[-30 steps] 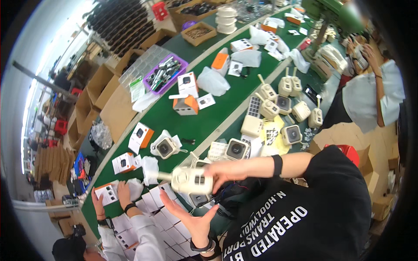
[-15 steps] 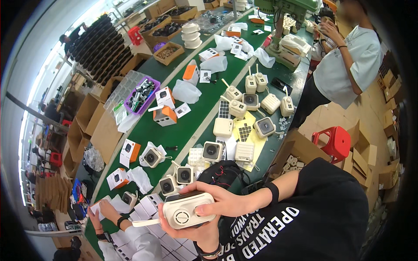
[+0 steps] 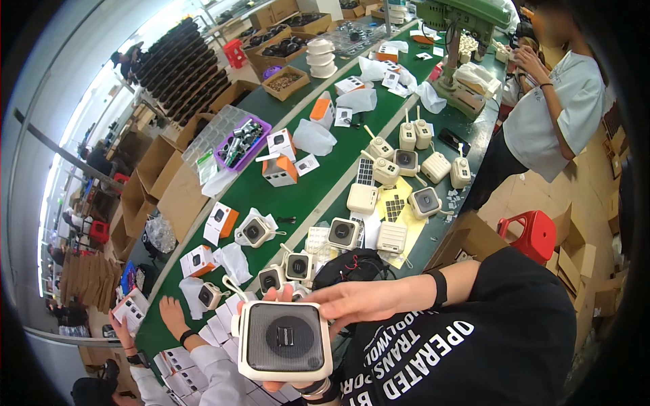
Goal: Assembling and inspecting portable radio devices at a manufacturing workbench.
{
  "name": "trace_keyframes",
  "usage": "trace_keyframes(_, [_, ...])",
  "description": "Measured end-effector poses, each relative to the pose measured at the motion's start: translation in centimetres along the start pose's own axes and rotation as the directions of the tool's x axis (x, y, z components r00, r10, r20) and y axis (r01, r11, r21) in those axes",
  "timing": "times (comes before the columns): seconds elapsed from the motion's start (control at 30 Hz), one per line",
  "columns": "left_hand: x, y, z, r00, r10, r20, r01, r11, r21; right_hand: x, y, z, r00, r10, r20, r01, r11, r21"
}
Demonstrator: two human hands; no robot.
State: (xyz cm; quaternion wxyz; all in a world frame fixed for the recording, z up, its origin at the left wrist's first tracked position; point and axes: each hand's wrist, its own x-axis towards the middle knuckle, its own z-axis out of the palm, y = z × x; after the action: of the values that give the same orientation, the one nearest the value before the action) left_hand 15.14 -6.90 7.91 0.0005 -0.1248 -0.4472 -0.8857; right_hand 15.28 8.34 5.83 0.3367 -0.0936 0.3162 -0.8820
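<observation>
We have a cream speaker (image 3: 286, 340) in our hands at the near edge of the scene, its dark square grille facing up toward us and its loop strap hanging off the far left corner. Our right hand (image 3: 359, 301) is closed on the far right corner, thumb over the front rim; our left hand (image 3: 278, 294) is closed around the back, mostly hidden, with fingertips showing over the far edge. Just beyond, two more speakers (image 3: 298, 266) stand side by side, and a black bag (image 3: 349, 267) lies to their right. To the left, another speaker (image 3: 209, 296) sits on white wrapping, near a co-worker's two hands: one holds a white box (image 3: 131, 310), the other rests on the green table (image 3: 298, 199). Small white boxes (image 3: 183, 372) lie in rows at the near left. Farther right, a yellow sheet (image 3: 408, 218) lies among a cluster of cream speakers, several with upright handles. Farther off on the left is a purple tray (image 3: 257, 144) of metal parts, and at the far right stands a green drill press (image 3: 467, 17). A person in a white shirt (image 3: 565, 101) stands right of the table, with a red stool (image 3: 540, 233) nearer to us.
</observation>
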Motion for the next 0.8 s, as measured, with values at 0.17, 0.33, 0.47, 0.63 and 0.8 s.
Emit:
trace_keyframes(0.17, [0.7, -0.1, 0.2, 0.999, 0.020, 0.031, -0.024, 0.992, 0.127, 0.7, 0.6, 0.9, 0.992, -0.113, -0.056, 0.109, 0.992, -0.066])
trace_keyframes(0.33, [1.9, -0.7, -0.3, 0.986, -0.163, -0.033, 0.160, 0.984, -0.076, 1.0, 0.9, 1.7, 0.884, -0.401, -0.241, 0.353, 0.909, -0.220])
trace_keyframes(0.47, [2.1, -2.2, -1.0, 0.983, -0.128, -0.130, 0.121, 0.991, -0.059, 0.6, 0.7, 2.7, 0.875, -0.436, -0.210, 0.365, 0.879, -0.306])
trace_keyframes(0.63, [1.7, -2.5, -1.4, 0.998, -0.049, -0.039, 0.040, 0.975, -0.217, 0.5, 0.4, 3.2, 0.818, -0.563, -0.116, 0.450, 0.752, -0.482])
trace_keyframes(0.8, [1.7, -2.9, -1.5, 0.998, -0.013, -0.060, 0.000, 0.976, -0.216, 0.4, 0.7, 3.1, 0.784, -0.616, -0.076, 0.488, 0.687, -0.539])
